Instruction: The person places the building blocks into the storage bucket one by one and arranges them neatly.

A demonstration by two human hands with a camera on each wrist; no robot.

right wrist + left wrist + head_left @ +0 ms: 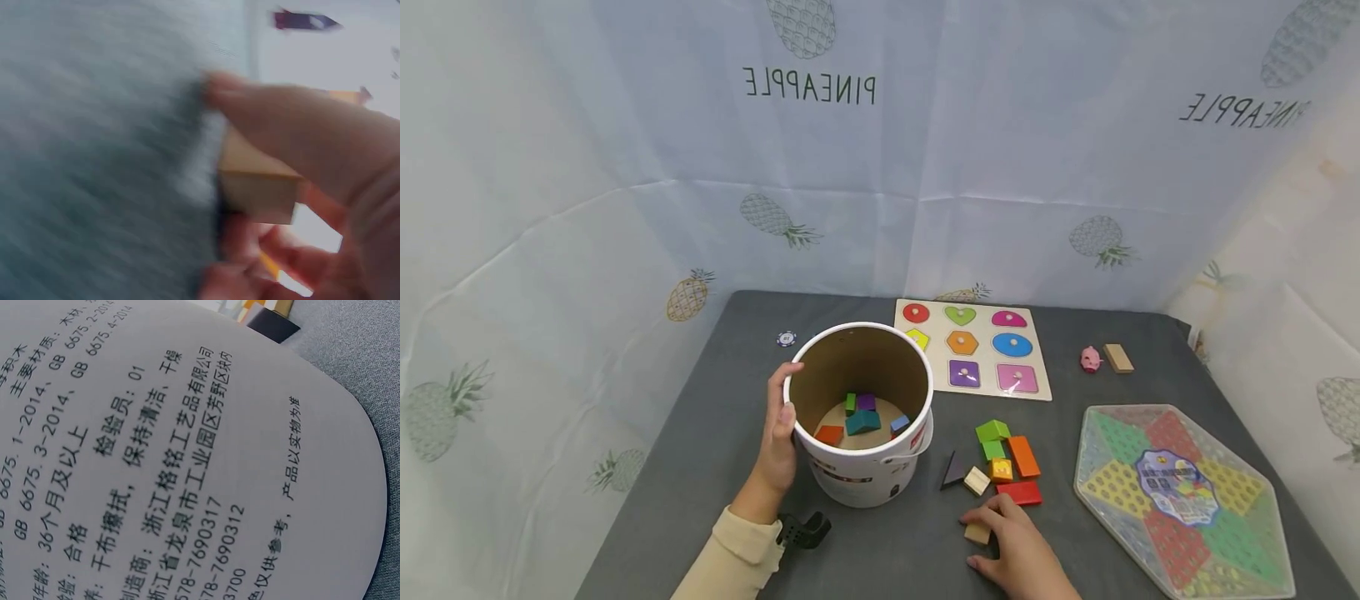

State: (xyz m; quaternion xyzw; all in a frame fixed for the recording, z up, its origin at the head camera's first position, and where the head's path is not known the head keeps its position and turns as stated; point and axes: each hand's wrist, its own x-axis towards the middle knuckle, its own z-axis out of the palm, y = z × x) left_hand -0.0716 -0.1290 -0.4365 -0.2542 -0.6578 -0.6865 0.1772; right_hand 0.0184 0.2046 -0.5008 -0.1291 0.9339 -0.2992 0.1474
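Observation:
A white bucket (861,479) stands on the dark table, with several coloured blocks on its floor. My left hand (777,442) grips its left rim. The left wrist view is filled by the printed wall (187,456) of the bucket. At the table's front, my right hand (1018,546) has a plain wooden block (977,533) between thumb and fingers. In the right wrist view, the thumb crosses over the wooden block (259,187) and the fingertips lie under it. Just beyond that hand lie another plain block (977,481), a dark triangular block (953,471) and a red block (1018,493).
Orange (1024,457), yellow (1001,470) and green (993,431) blocks lie right of the bucket. Behind is a shape puzzle board (977,392). A hexagonal game board (1120,500) lies at right, a pink pig (1091,359) and wooden block (1118,358) beyond. A poker chip (786,339) sits back left.

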